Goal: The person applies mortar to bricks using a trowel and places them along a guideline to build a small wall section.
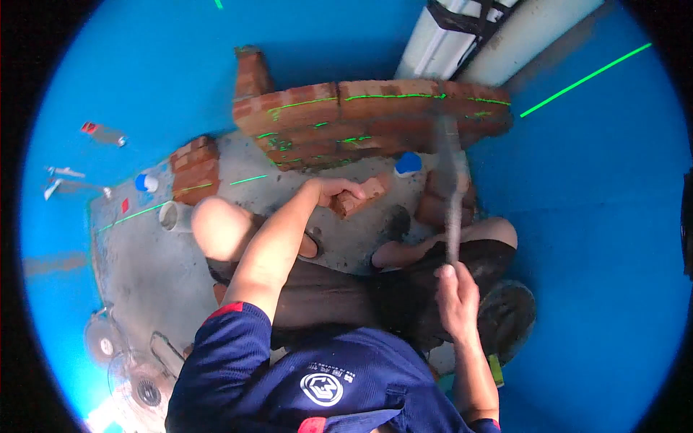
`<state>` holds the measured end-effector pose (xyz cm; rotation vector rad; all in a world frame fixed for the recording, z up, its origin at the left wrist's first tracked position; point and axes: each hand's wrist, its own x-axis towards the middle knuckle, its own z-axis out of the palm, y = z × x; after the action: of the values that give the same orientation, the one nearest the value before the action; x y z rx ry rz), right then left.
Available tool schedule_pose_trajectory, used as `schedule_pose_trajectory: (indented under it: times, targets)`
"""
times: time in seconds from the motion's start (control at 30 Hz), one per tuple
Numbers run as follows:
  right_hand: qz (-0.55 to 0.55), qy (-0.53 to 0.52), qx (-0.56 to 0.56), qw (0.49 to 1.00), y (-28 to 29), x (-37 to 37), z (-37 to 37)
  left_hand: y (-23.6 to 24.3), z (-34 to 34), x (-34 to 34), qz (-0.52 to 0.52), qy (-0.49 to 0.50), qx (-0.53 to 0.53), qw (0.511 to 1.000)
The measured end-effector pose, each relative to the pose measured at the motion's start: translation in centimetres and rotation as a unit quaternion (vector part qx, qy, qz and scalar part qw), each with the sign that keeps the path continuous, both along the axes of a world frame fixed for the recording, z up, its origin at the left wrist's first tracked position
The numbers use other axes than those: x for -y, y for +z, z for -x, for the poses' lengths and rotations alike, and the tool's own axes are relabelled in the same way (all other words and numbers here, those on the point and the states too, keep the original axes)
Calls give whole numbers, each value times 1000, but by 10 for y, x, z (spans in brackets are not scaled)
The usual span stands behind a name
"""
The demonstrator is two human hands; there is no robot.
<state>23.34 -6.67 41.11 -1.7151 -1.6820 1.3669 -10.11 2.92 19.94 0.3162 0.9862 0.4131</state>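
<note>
My left hand (337,192) is closed around one end of a reddish-brown brick (370,193), holding it over the floor between my knees. In my right fist (458,296) is the handle of a long, narrow grey metal tool with a broader, blade-like far end (449,148). The tool points away from me, raised to the right of the brick and apart from it. Motion blur hides the exact shape of its head. Ahead stands a low brick wall (390,115), with green laser lines across its face; the tool's tip overlaps its right part in view.
Bricks are stacked at left (195,169) and beside my right knee (433,202). A blue-and-white round object (408,164) sits near the wall. A pale cylindrical container (173,216) is by my left knee. A fan (144,390) stands at lower left; blue panels enclose the area.
</note>
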Motion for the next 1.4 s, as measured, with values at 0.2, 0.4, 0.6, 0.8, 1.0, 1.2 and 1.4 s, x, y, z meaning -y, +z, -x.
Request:
schedule_pose_trajectory:
  times: [0.2, 0.4, 0.6, 0.8, 1.0, 1.2, 1.4]
  targets:
    - [2, 143, 27, 989, -20, -8, 38, 38, 32, 28, -51, -60, -33, 996]
    - [13, 193, 92, 977, -42, -18, 43, 40, 25, 42, -59, -12, -39, 997]
    - [-154, 136, -74, 976, 72, -20, 43, 18, 35, 43, -77, -24, -38, 996]
    - [-152, 147, 136, 968, -47, -7, 35, 33, 20, 20, -56, -16, -47, 997]
    - [-6, 74, -21, 997, -4, -29, 45, -7, 35, 37, -32, -26, -28, 999]
    - [-131, -19, -289, 948, 37, -31, 52, 15, 38, 45, -53, -31, -28, 998]
    - [44, 141, 85, 985, -67, -15, 32, 25, 48, 28, -87, 23, -13, 996]
